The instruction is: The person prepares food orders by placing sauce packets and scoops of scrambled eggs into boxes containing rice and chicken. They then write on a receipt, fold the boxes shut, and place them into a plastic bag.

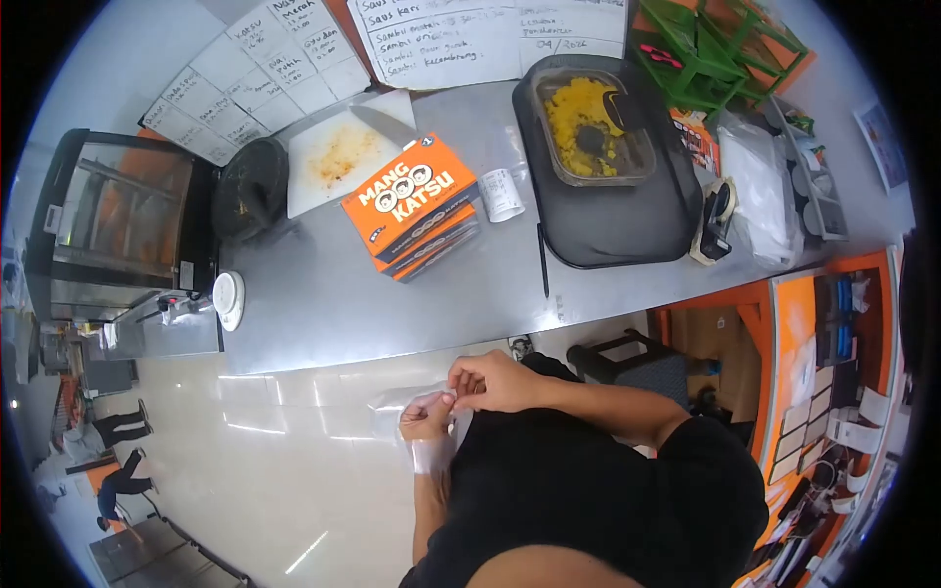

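Observation:
Over the floor, in front of the black shirt, my two hands meet. My left hand (425, 421) is covered by a clear plastic glove (431, 453) that reaches the wrist, with loose film sticking out past the fingers. Its fingers look curled in, and whatever lies between them is hidden. My right hand (493, 382) is bare and comes in from the right. Its thumb and fingertips pinch the glove film near the left thumb. Both hands are below the near edge of the steel counter (382, 328).
On the counter are stacked orange boxes (412, 191), a white printed cylinder (503, 196), a black pen (543, 260), a knife (384, 125) on a cutting board (306, 196), and a tub of yellow food (578, 132). A dark stool (627, 367) and orange shelving (796, 304) are at right.

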The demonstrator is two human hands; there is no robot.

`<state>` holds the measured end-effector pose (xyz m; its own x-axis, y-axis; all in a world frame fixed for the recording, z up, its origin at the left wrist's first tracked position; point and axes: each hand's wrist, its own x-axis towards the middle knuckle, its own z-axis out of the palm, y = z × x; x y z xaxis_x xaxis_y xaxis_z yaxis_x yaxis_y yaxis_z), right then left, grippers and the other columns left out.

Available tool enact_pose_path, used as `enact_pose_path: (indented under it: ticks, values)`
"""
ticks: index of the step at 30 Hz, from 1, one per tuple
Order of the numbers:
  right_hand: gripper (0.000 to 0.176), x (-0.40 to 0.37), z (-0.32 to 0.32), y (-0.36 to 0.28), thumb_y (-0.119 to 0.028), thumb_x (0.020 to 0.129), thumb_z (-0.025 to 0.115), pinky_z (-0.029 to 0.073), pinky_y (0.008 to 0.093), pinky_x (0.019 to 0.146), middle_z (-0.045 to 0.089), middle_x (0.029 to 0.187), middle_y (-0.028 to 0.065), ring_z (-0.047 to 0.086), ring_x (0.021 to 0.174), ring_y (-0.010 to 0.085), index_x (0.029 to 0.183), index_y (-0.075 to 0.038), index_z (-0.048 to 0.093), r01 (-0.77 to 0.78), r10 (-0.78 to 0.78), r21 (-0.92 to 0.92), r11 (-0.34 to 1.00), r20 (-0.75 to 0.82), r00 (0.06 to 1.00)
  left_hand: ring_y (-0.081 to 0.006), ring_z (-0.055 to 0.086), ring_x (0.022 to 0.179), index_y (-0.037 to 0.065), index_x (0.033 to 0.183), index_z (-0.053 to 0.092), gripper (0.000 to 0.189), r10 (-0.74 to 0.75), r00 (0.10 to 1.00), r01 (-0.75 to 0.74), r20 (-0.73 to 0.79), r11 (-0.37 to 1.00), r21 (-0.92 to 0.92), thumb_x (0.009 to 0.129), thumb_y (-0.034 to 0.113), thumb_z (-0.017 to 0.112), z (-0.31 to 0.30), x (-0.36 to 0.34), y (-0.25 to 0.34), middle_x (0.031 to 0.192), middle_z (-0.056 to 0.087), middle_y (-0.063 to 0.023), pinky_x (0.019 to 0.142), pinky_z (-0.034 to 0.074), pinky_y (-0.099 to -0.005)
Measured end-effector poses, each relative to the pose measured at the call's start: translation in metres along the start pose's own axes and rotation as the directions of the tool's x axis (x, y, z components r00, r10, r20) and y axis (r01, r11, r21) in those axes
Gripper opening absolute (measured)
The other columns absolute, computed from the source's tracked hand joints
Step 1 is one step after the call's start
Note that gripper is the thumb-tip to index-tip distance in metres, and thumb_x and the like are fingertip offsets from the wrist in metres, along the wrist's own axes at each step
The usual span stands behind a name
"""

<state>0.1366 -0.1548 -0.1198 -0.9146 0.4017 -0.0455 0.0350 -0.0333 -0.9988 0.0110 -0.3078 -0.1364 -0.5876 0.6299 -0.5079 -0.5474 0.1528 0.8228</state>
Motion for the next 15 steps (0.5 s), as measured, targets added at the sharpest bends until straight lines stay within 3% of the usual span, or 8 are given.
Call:
enact_pose_path:
  ticks: [2,3,7,9,10,12,15]
  values:
    - [0.024,0.002,-0.011,0.003,-0.007,0.086,0.077,0.054,0.0255,0.065,0.067,0.080,0.0059,0.065,0.073,0.0104,0.104,0.000,0.062,-0.127,0.124,0.107,0.986,0.033,0.992,-0.0111,0.065,0.075,-0.002,0.099,0.070,0.015,0.078,0.997,-0.078,-0.018,0.996,-0.049,0.086,0.001,0.076,0.008,0.001,-0.002,0.089,0.073,-0.0102,0.067,0.049,-0.0224]
    - [0.024,0.002,-0.011,0.005,-0.007,0.086,0.077,0.054,0.0255,0.065,0.067,0.080,0.0059,0.065,0.073,0.0104,0.104,0.000,0.062,-0.132,0.128,0.113,0.985,0.047,0.991,-0.0113,0.065,0.078,-0.003,0.100,0.070,0.017,-0.019,0.996,0.014,-0.090,0.998,-0.054,0.086,0.002,0.077,0.014,0.000,0.001,0.091,0.072,-0.0098,0.068,0.049,-0.0226]
    - [0.018,0.004,-0.013,0.014,-0.002,0.088,0.072,0.054,0.0240,0.065,0.066,0.086,0.0067,0.063,0.073,0.0086,0.103,0.001,0.063,-0.056,0.066,0.138,0.989,-0.062,0.996,-0.0123,0.065,0.081,-0.003,0.101,0.068,0.019,-0.074,0.995,0.070,-0.070,0.996,-0.052,0.086,0.003,0.078,0.011,0.002,0.004,0.091,0.071,-0.0085,0.072,0.051,-0.0238]
    - [0.019,0.007,-0.014,0.015,-0.004,0.088,0.073,0.054,0.0240,0.065,0.065,0.087,0.0075,0.063,0.074,0.0103,0.103,0.001,0.062,-0.041,0.049,0.108,0.993,-0.065,0.997,-0.0153,0.066,0.085,-0.003,0.101,0.067,0.019,-0.166,0.986,0.166,0.022,0.986,0.012,0.086,0.003,0.078,-0.002,0.009,-0.003,0.091,0.070,-0.0088,0.077,0.053,-0.0256]
    - [0.019,0.008,-0.015,0.013,-0.004,0.088,0.073,0.054,0.0240,0.065,0.065,0.087,0.0075,0.063,0.074,0.0103,0.103,0.001,0.062,-0.046,0.053,0.107,0.993,-0.061,0.997,-0.0153,0.066,0.085,-0.003,0.101,0.067,0.019,-0.169,0.985,0.169,0.019,0.986,0.007,0.086,0.003,0.078,-0.005,0.007,-0.007,0.091,0.070,-0.0088,0.077,0.053,-0.0256]
    - [0.022,0.014,-0.020,0.001,-0.007,0.087,0.075,0.054,0.0249,0.065,0.065,0.087,0.0072,0.064,0.074,0.0119,0.103,0.000,0.061,0.010,-0.021,-0.123,0.992,-0.089,0.996,-0.0172,0.067,0.081,-0.002,0.098,0.067,0.017,-0.097,0.994,0.093,-0.049,0.992,-0.089,0.086,0.004,0.077,0.016,0.003,0.014,0.089,0.070,-0.0094,0.075,0.055,-0.0277]
    - [0.025,0.016,-0.014,-0.016,-0.009,0.084,0.079,0.055,0.0264,0.066,0.067,0.087,0.0070,0.065,0.075,0.0126,0.101,-0.001,0.063,0.025,-0.055,-0.138,0.990,-0.218,0.974,-0.0185,0.067,0.077,-0.002,0.094,0.067,0.014,-0.114,0.993,0.114,-0.002,0.991,-0.067,0.086,0.003,0.078,0.013,0.014,0.028,0.087,0.070,-0.0108,0.070,0.056,-0.0293]
